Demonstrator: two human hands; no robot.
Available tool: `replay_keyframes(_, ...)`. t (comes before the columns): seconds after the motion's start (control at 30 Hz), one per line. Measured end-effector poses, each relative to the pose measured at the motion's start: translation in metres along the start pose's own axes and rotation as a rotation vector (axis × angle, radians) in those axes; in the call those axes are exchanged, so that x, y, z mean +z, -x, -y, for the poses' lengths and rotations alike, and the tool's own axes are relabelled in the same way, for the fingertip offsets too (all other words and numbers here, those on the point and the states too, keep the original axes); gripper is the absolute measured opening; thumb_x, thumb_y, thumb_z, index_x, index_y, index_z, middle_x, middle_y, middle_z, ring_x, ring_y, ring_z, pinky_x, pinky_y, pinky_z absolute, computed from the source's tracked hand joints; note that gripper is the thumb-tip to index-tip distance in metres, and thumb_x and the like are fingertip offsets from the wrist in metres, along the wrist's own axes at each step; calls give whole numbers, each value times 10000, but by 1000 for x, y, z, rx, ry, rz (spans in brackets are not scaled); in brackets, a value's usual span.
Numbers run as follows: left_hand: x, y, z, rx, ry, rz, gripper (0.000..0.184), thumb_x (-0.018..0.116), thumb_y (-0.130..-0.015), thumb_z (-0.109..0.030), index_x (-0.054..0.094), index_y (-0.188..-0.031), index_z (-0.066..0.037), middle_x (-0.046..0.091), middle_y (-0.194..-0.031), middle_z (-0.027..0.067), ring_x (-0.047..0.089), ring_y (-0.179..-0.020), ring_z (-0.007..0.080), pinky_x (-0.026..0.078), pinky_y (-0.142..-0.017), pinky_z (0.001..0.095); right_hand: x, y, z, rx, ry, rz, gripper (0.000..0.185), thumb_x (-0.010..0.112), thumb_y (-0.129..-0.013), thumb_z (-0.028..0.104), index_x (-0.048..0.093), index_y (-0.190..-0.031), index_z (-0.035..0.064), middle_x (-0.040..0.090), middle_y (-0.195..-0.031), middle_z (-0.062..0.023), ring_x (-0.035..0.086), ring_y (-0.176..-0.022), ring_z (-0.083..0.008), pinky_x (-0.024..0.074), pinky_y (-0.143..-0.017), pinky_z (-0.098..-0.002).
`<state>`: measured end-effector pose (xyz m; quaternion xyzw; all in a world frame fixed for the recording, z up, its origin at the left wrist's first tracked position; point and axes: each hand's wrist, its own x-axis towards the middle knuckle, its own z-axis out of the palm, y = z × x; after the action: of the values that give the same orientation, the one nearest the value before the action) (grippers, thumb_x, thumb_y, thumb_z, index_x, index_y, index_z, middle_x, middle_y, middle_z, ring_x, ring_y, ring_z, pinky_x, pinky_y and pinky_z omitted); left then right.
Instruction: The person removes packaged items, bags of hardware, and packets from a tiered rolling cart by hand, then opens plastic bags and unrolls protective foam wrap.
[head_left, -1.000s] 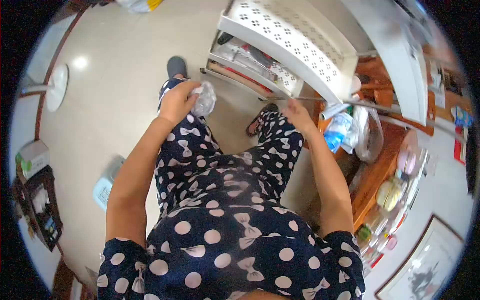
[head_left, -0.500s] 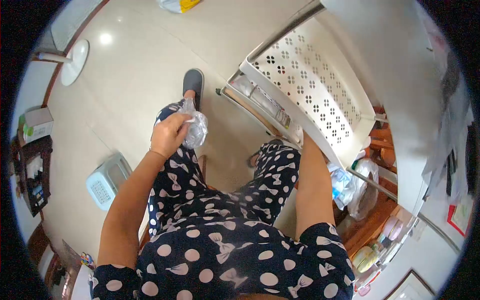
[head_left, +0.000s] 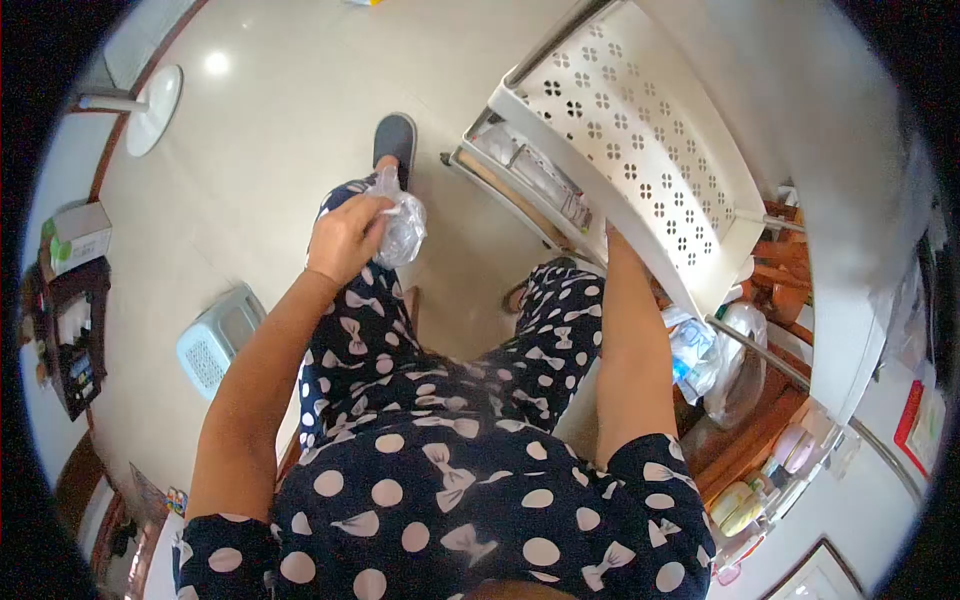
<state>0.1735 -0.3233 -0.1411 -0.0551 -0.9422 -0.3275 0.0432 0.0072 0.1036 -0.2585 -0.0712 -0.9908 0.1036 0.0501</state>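
My left hand (head_left: 345, 240) is closed on a crumpled clear plastic bag (head_left: 404, 232), which hangs in front of my left knee. My right arm (head_left: 634, 330) reaches forward under the white basket (head_left: 592, 187), a shelf basket with clover-shaped holes. That basket's rim hides my right hand, so its fingers do not show. Below the basket, a lower tier (head_left: 480, 150) of the rack holds clear packets and other small items, near where my right arm disappears.
A light blue plastic stool (head_left: 212, 345) stands on the floor to my left. Beyond it are a dark shelf (head_left: 78, 340) and a white round base (head_left: 158, 110). Filled plastic bags (head_left: 735, 370) lie at the right by a metal rail (head_left: 765, 355).
The view has shifted slightly, so the basket and rack appear a little to the right. My left hand still grips the plastic bag, and my right arm stays under the basket.
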Motion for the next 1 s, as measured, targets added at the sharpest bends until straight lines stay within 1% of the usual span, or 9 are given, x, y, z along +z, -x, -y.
replay_keyframes(0.1,3,3,2,18,-4,-17,163,606,-802,-99,633,-962,-97,651,-918,112,632,-802,304,512,-694,382,-3,-2,0,-41,-8,-21,528,528,-879,364,484,-1282,26,514,-1257,-236,440,-1218,-379,322,-1027,-432)
replay_keyframes(0.13,4,5,3,-10,-5,6,163,603,-811,-121,634,-970,-105,653,-933,112,632,-823,301,513,-707,383,-4,-4,1,-54,-5,-27,526,526,-880,365,484,-1282,27,514,-1258,-234,440,-1218,-379,322,-1028,-432)
replay_keyframes(0.17,7,7,8,21,-36,-13,166,604,-812,-130,634,-975,-116,653,-936,103,633,-814,295,513,-701,379,-4,-5,1,-65,-11,-29,525,524,-881,366,485,-1282,29,514,-1260,-232,440,-1218,-378,322,-1028,-432)
replay_keyframes(0.23,4,8,6,-36,3,42,169,606,-812,-138,634,-978,-124,655,-935,88,635,-798,282,515,-692,367,-4,-6,2,-83,-18,-41,523,521,-883,367,487,-1281,31,513,-1262,-229,440,-1219,-377,321,-1028,-431)
replay_keyframes(0.53,5,9,10,-68,-12,34,164,607,-808,-133,642,-969,-134,658,-932,65,640,-753,255,519,-666,350,-1,-8,7,-90,-29,-57,513,504,-892,376,493,-1280,42,510,-1274,-215,440,-1220,-373,319,-1030,-430)
replay_keyframes(0.63,6,6,11,-88,-20,55,170,610,-803,-126,645,-970,-133,659,-935,63,641,-757,254,520,-669,350,-3,-8,7,-94,-28,-65,510,499,-895,379,495,-1280,45,509,-1278,-210,440,-1221,-371,319,-1031,-430)
replay_keyframes(0.83,6,7,12,-24,-21,11,184,613,-799,-114,644,-980,-131,659,-938,69,641,-779,256,519,-687,346,-7,-5,7,-127,-42,-69,504,488,-901,385,500,-1279,52,507,-1286,-201,440,-1222,-368,318,-1032,-429)
replay_keyframes(0.93,4,8,9,-58,13,26,181,610,-801,-119,644,-978,-132,660,-942,69,642,-791,262,519,-691,350,-13,-2,10,-151,-52,-76,502,482,-904,388,502,-1279,56,506,-1289,-196,440,-1222,-366,317,-1033,-429)
replay_keyframes(1.0,4,8,9,-84,4,67,191,600,-817,-127,636,-1004,-118,657,-981,83,646,-828,271,525,-705,346,-19,0,11,-174,-56,-79,500,479,-906,390,503,-1279,58,505,-1292,-193,440,-1223,-365,317,-1033,-428)
